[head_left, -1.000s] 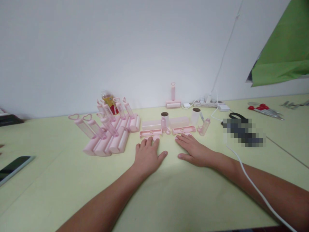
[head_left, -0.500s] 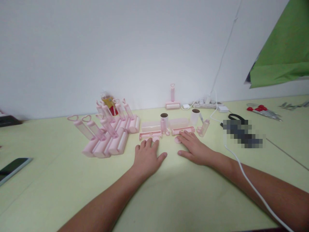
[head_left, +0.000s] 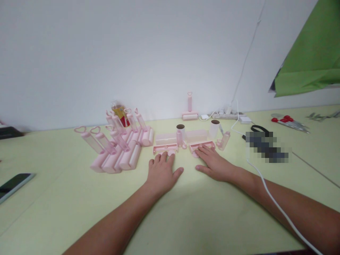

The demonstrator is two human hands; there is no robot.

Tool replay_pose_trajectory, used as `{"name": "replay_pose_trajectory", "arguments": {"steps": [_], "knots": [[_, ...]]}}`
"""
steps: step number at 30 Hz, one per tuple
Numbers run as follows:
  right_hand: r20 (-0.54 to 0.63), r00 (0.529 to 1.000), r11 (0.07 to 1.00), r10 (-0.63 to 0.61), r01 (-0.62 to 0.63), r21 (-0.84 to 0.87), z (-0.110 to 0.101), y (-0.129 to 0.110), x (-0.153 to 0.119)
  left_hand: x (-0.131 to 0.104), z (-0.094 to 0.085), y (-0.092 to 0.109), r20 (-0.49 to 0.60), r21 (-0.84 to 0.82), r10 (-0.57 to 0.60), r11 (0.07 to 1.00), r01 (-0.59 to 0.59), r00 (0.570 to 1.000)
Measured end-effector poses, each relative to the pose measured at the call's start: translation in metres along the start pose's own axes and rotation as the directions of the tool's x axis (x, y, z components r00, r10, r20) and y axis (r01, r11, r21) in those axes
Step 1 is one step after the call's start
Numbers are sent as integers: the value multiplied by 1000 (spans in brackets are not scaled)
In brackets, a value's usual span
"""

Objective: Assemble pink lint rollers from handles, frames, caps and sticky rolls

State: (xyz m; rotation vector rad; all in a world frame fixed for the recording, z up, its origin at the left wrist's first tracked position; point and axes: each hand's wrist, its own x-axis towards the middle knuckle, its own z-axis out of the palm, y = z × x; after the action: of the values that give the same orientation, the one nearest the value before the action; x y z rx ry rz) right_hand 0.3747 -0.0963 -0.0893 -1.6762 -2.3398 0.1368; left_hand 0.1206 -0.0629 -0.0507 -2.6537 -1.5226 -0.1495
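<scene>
My left hand [head_left: 160, 174] lies flat with fingers spread, its fingertips at small round pink pieces [head_left: 171, 152] in front of a pink lint roller casing [head_left: 156, 149]. My right hand [head_left: 214, 163] is also spread flat. Its fingertips touch the front of a second pink casing [head_left: 195, 146], and another round pink piece [head_left: 196, 153] shows beside its index finger. Behind the casings lie two translucent covers [head_left: 166, 139]. Two white paper rolls [head_left: 214, 131] stand upright. A pink handle [head_left: 179, 139] stands between the casings, and a second handle [head_left: 225, 140] leans at right.
Several assembled pink lint rollers [head_left: 130, 156] are grouped on the left. One more lint roller [head_left: 190, 112] stands by the wall near a power strip [head_left: 225, 115]. A white cable [head_left: 268, 187] crosses above my right forearm. Red-handled scissors [head_left: 289, 122] and a phone [head_left: 14, 184] lie farther out.
The right-hand casing has shifted slightly toward me under my right fingertips. My left hand has stayed in place.
</scene>
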Motion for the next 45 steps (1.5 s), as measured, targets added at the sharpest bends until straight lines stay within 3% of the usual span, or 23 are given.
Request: {"name": "replay_pose_trajectory", "arguments": {"steps": [33, 45], "knots": [[29, 1000, 1000, -5, 6, -23, -1, -1, 1, 5, 6, -2, 61, -46, -8, 999, 11, 998], [-24, 999, 1000, -22, 22, 20, -2, -3, 0, 5, 14, -5, 53, -57, -1, 998, 4, 999]]}}
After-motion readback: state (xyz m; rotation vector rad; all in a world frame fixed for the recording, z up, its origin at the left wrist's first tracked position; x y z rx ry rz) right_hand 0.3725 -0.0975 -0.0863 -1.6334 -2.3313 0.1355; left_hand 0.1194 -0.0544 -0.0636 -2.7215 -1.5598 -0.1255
